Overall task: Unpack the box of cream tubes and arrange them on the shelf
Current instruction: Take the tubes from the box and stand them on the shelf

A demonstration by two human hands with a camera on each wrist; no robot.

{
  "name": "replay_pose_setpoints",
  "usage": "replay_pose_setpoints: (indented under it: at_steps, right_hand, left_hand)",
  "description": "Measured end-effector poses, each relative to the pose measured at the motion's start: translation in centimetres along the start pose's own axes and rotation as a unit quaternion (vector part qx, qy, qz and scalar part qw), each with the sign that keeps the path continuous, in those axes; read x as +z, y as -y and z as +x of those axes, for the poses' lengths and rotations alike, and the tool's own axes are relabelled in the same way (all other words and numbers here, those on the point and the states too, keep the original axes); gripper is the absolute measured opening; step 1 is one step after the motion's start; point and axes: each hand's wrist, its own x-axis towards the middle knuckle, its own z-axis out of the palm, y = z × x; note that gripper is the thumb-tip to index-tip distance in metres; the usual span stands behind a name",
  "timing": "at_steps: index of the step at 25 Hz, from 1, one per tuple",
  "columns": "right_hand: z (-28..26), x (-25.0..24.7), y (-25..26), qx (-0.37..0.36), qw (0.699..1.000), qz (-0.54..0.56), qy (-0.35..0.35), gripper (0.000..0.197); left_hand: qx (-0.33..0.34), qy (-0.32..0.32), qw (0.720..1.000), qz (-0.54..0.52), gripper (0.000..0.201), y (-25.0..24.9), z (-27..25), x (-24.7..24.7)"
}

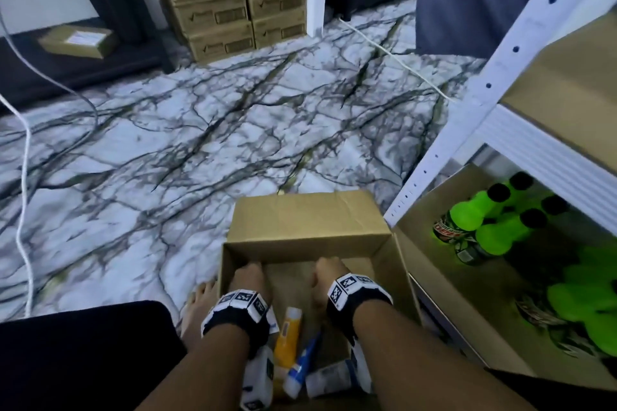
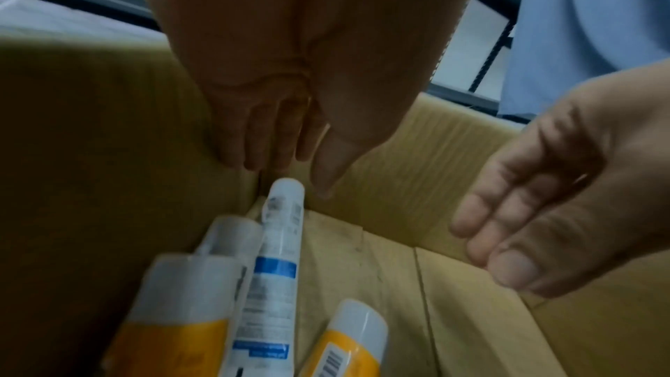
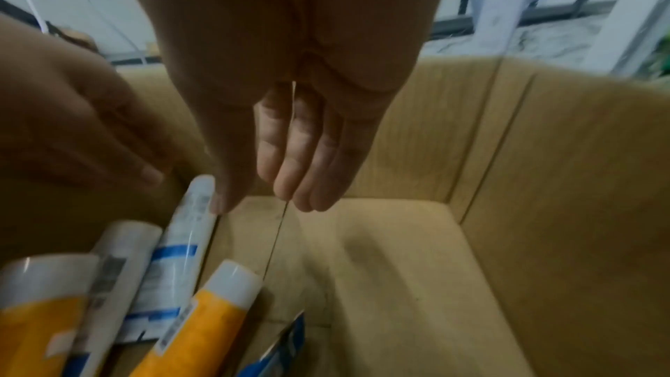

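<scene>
Reaching into an open cardboard box (image 1: 302,220) on the marble-patterned floor (image 1: 200,130), a person's left hand (image 1: 248,279) and right hand (image 1: 329,274) hang with fingers loose and straight, each grip wide and holding nothing. Cream tubes lie loose on the box bottom: a slim white-and-blue tube (image 2: 277,254) just below the left fingertips, and orange tubes with white caps (image 3: 214,311) beside it. They look light, smooth and soft-walled, likely best pinched mid-barrel or at the firm cap. A white metal shelf (image 1: 521,140) stands just right of the box, green soda bottles (image 1: 484,227) on its lowest level.
</scene>
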Motion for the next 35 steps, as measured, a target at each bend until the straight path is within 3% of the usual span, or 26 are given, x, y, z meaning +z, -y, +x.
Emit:
replay_pose_setpoints:
  at_steps: [3, 7, 10, 12, 14, 17, 21, 24, 25, 28, 29, 32, 35]
  right_hand:
    - [4.6, 4.7, -0.3, -0.008, 0.996, -0.005, 0.086, 0.025]
    - [7.8, 8.2, -0.2, 0.015, 0.993, -0.003, 0.119, 0.055]
    - [16.0, 16.0, -4.0, -0.008, 0.987, -0.004, 0.159, 0.043]
    - [19.1, 18.0, -5.0, -0.044, 0.987, -0.028, 0.153, 0.071]
    - [16.6, 15.7, -5.0, -0.022, 0.985, 0.017, 0.170, 0.075]
    - [5.9, 5.8, -0.3, -0.056, 0.988, 0.039, 0.140, 0.039]
    - [2.8, 3.0, 0.1, -0.050, 0.993, 0.031, 0.105, 0.041]
    - [0.5, 0.5, -0.9, -0.059, 0.993, 0.016, 0.096, 0.017]
    - [-0.1, 0.0, -1.3, -0.061, 0.995, -0.009, 0.077, 0.017]
    - [-0.3, -0.7, -4.2, -0.003, 0.999, -0.040, 0.010, 0.064]
    - [-0.2, -1.1, -5.2, 0.000, 0.999, -0.039, -0.011, 0.069]
    - [-6.8, -5.4, -5.1, 0.021, 0.996, 0.066, -0.063, 0.042]
    - [-11.5, -8.0, -6.6, 0.044, 0.976, 0.171, -0.129, 0.031]
  left_hand:
    - [-0.014, 0.006, 1.000, 0.000, 0.027, -0.1, 2.6, 1.8]
    - [-0.066, 0.002, 0.998, -0.017, 0.027, -0.7, 4.1, 3.1]
    - [-0.106, -0.012, 0.992, -0.071, 0.023, -0.9, 4.4, 3.3]
    - [-0.123, -0.029, 0.986, -0.110, 0.026, -0.8, 4.5, 3.5]
    - [-0.139, -0.050, 0.976, -0.161, 0.027, -0.5, 4.3, 3.6]
    - [-0.160, -0.060, 0.960, -0.221, 0.031, -0.5, 3.8, 3.6]
    - [-0.128, -0.058, 0.967, -0.211, 0.035, -1.1, 2.2, 2.4]
    - [-0.094, -0.042, 0.977, -0.189, 0.039, -1.3, 0.3, 0.4]
    - [-0.093, -0.039, 0.976, -0.194, 0.042, -1.3, -0.2, -0.2]
    - [-0.081, -0.046, 0.969, -0.229, 0.053, -1.3, -2.7, -2.9]
    - [-0.078, -0.044, 0.968, -0.233, 0.053, -1.6, -3.7, -3.9]
    - [-0.050, -0.058, 0.962, -0.261, 0.050, -2.8, -6.6, -6.5]
    - [-0.001, -0.094, 0.929, -0.357, 0.038, -4.1, -8.8, -8.4]
